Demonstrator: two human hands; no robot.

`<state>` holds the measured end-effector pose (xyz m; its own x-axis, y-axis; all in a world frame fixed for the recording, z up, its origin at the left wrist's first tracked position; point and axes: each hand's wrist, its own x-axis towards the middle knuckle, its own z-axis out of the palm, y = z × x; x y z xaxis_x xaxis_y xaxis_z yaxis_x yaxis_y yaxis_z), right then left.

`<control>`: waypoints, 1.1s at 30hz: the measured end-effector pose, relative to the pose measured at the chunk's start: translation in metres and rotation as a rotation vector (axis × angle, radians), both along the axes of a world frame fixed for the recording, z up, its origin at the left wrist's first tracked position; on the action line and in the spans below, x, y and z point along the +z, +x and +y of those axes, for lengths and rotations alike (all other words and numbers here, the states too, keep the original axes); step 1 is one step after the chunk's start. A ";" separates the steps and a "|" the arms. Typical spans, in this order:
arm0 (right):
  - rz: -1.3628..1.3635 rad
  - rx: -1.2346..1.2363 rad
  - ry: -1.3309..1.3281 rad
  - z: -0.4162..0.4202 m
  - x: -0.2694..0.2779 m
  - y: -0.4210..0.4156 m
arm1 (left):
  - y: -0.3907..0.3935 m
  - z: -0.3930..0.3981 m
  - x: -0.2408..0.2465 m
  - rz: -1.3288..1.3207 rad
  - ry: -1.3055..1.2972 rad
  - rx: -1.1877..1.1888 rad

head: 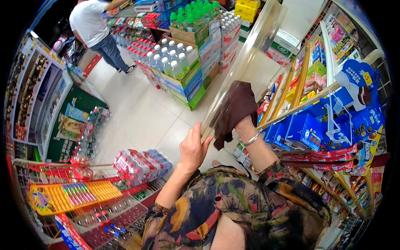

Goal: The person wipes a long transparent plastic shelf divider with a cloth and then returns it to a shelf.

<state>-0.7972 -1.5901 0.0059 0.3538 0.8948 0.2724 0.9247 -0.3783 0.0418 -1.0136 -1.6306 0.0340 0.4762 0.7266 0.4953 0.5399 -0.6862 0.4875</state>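
A long strip of clear plastic, apparently a shelf guard, runs from my left hand up to the top of the view. My left hand grips its near end, thumb on one side and fingers on the other. In my right hand is a dark brown cloth, pressed against the lower part of the strip. The cloth covers most of that hand, so its fingers are hidden. A silver bracelet circles the right wrist.
Shelves with blue biscuit boxes stand close on the right. Ahead are stacked cartons of white-capped bottles. Shrink-wrapped bottles and an orange pen display occupy the left shelf. Beyond, a person in a white T-shirt stands on the tiled floor.
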 end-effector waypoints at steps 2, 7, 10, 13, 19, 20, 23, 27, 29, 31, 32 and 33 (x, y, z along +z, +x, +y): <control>0.511 0.096 0.247 0.001 -0.032 0.012 | 0.001 0.011 -0.003 0.016 0.016 -0.033; 0.321 0.032 -0.047 0.009 0.047 -0.017 | -0.016 0.047 -0.004 0.039 0.052 -0.106; 0.675 0.044 0.282 0.024 0.029 -0.018 | -0.036 0.074 0.001 0.063 0.057 -0.197; 0.994 -0.008 0.697 0.040 -0.001 0.001 | -0.058 0.103 0.005 0.107 0.095 -0.269; 0.874 -0.085 0.694 0.028 0.031 -0.046 | -0.101 0.159 0.008 0.231 0.206 -0.345; 0.825 -0.080 0.650 0.029 0.032 -0.052 | -0.107 0.166 0.008 0.241 0.205 -0.365; 0.702 -0.056 0.510 0.029 0.021 -0.058 | -0.112 0.177 0.013 0.258 0.223 -0.420; 0.502 -0.033 0.255 0.027 0.010 -0.064 | -0.110 0.179 0.012 0.229 0.162 -0.417; 0.244 -0.015 -0.066 0.034 0.070 -0.101 | -0.105 0.172 0.015 0.229 0.079 -0.374; 0.147 0.042 -0.117 0.041 0.087 -0.132 | -0.094 0.170 0.005 0.134 0.021 -0.374; 0.072 0.073 -0.088 0.049 0.056 -0.142 | -0.088 0.170 0.001 0.085 -0.009 -0.376; -0.003 0.097 -0.057 0.056 0.025 -0.151 | -0.083 0.172 -0.002 0.039 -0.008 -0.397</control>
<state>-0.9481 -1.5343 0.0307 0.2641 0.9388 0.2210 0.9566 -0.2842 0.0640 -1.0963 -1.4588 0.0324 0.7387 0.4864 0.4666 0.2517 -0.8413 0.4784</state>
